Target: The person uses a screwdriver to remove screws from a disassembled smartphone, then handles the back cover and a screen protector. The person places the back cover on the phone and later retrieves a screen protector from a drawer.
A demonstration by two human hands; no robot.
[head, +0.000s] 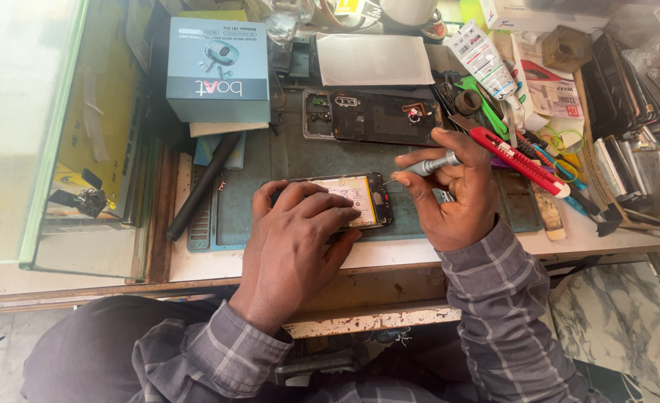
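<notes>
Hands, two of them, work over one opened phone point(352, 200) that lies on a green mat point(285, 160) near the front edge of the workbench point(390, 254). The left hand point(296, 239) rests flat on the phone's left part with its fingers spread, pressing it down; the phone's pale battery shows beside the fingertips. The right hand point(453, 201) pinches one grey screwdriver point(427, 166) between thumb and fingers, its tip pointing left and touching the phone's right end.

One dark back cover point(371, 117) lies farther back on the mat, well apart from the phone. One red box cutter point(520, 160) lies just beside the right hand, slanting away to the right. One teal box point(218, 71) stands at the back left on a thin stack, and one black rod point(203, 186) leans slantwise below it along the mat's left edge. One white sheet point(375, 60) lies behind the back cover, and one white tube point(483, 60) slants beside it. Loose tools and metal strips crowd the right side of the workbench, too many and too jumbled to count. Both sleeves are grey plaid.
</notes>
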